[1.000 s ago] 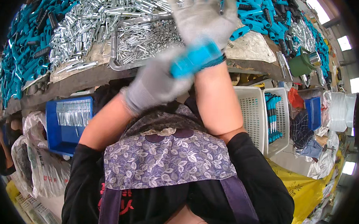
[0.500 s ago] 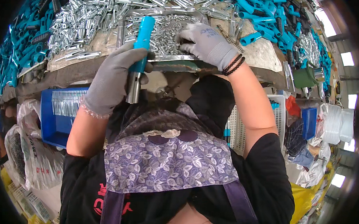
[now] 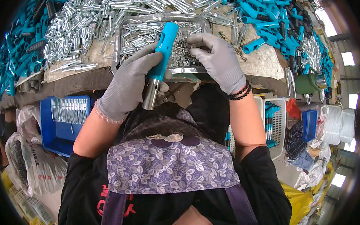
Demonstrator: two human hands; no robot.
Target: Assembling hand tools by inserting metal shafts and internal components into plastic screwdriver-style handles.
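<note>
Left hand (image 3: 127, 84) gripping handle (image 3: 160, 55), tray (image 3: 121, 33) behind

Both hands wear grey knit gloves, the left hand (image 3: 127, 84) with a pale bead bracelet, the right hand (image 3: 218, 60) with dark bead bracelets, above black short sleeves and a purple leaf-print apron

Workbench (image 3: 266, 66) near edge mostly bare: open strip of pale board right of the shallow metal tray (image 3: 123, 23), up to the right corner. Tray sits mid near edge, full of small silver parts. Heaps of silver metal pins (image 3: 83, 24) crowd the left and far side; teal plastic handles (image 3: 264, 15) block the far right corner. Loose pins lie left of tray.
</note>
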